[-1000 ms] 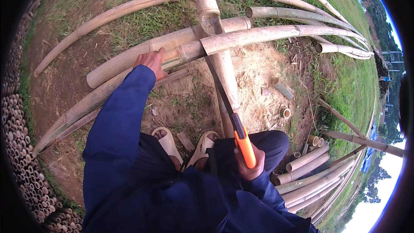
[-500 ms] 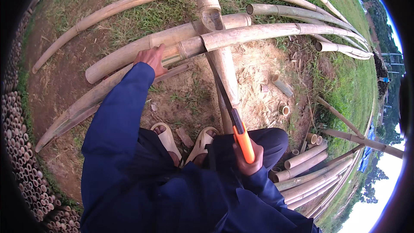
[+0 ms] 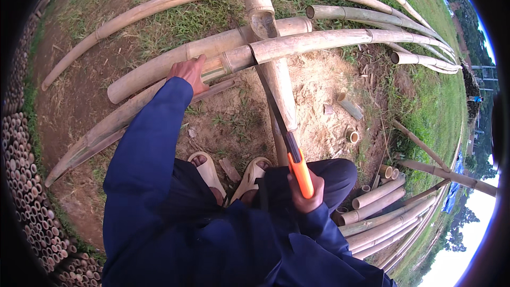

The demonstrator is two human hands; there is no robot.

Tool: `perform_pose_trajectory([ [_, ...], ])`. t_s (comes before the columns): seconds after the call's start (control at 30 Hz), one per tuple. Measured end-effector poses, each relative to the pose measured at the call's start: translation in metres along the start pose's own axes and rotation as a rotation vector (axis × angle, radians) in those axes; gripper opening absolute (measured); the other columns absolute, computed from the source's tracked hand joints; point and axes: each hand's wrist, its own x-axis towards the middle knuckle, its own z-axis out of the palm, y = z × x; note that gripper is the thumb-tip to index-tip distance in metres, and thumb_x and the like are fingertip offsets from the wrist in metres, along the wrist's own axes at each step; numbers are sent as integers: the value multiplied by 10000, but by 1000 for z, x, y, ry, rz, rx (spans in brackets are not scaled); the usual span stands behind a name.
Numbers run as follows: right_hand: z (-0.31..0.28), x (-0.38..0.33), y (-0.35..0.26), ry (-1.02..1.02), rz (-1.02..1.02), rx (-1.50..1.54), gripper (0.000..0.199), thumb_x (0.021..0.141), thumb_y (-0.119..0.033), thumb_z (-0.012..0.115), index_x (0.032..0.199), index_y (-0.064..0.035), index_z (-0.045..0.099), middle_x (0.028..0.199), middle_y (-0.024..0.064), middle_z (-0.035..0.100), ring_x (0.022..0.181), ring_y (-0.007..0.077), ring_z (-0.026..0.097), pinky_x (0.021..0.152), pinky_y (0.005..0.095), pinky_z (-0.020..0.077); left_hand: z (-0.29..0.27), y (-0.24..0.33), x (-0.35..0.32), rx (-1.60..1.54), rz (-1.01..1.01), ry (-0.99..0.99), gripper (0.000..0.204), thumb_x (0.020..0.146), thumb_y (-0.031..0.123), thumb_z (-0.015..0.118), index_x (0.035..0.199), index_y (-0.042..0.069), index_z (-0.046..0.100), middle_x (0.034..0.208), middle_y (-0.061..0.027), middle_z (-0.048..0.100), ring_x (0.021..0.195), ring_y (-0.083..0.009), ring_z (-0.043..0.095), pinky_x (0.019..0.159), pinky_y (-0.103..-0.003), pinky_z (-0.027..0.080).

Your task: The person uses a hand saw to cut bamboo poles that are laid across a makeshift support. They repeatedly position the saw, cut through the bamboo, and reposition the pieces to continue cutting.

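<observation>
A long pale bamboo pole (image 3: pixel 313 41) lies across in front of me, over a notched bamboo post (image 3: pixel 279 93). My left hand (image 3: pixel 188 73) grips the pole left of the cut, thumb toward its far side. Closed around the orange handle of a hand saw (image 3: pixel 274 101) is my right hand (image 3: pixel 310 194), low in front of my right knee. The dark blade slants up and away, its far part in a cut across the pole beside a node. How deep the cut goes is hidden.
Behind the pole rests a thicker bamboo piece (image 3: pixel 212 45), with a thin curved pole (image 3: pixel 154 8) beyond. Short offcuts (image 3: pixel 352 137) and sawdust (image 3: pixel 319 101) lie on the ground. Bamboo lengths (image 3: pixel 377 197) are piled at right; stacked bamboo ends (image 3: pixel 26 180) line the left.
The saw and my right hand have shifted slightly forward, the blade still in the cut. My left hand keeps its place on the pole. The whole view has moved a little.
</observation>
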Motion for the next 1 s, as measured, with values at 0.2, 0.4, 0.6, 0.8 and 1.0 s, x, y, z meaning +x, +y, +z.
perform_pose_trajectory([
  [0.2, 60, 147, 17, 101, -188, 114, 153, 905, -114, 730, 904, 22, 660, 680, 173, 626, 569, 241, 573, 598, 377, 485, -9, 14, 3, -4, -9, -18, 817, 666, 299, 854, 1375, 54, 529, 1104, -234, 727, 1055, -436, 690, 952, -510, 538],
  [0.4, -19, -27, -20, 17, -28, -16, 335, 914, -75, 707, 1226, 48, 695, 890, 169, 756, 824, 240, 774, 767, 330, 579, -6, -1, -1, -10, -45, -39, 839, 674, 308, 851, 1401, 58, 518, 1111, -238, 725, 1061, -434, 689, 958, -508, 533],
  [0.6, 58, 147, 24, 119, -161, 109, 196, 919, -147, 718, 852, 22, 645, 644, 152, 598, 549, 208, 543, 566, 385, 473, -6, 20, 7, -14, 5, -48, 882, 664, 315, 854, 1432, 62, 502, 1125, -229, 724, 1067, -429, 689, 962, -500, 535],
  [0.8, 13, 38, 6, 42, -71, -4, 255, 904, -124, 727, 1109, 28, 705, 744, 176, 692, 678, 278, 728, 641, 359, 548, 2, -4, -3, 2, -43, -28, 734, 697, 334, 862, 1301, 74, 537, 1131, -190, 728, 1044, -403, 703, 927, -492, 548],
  [1.0, 12, 32, 21, 74, -55, 102, 206, 915, -68, 693, 1090, 39, 722, 800, 172, 724, 750, 183, 736, 689, 344, 555, -1, 2, 5, -1, -22, -15, 738, 689, 331, 869, 1296, 80, 534, 1151, -192, 720, 1044, -407, 703, 916, -492, 552],
])
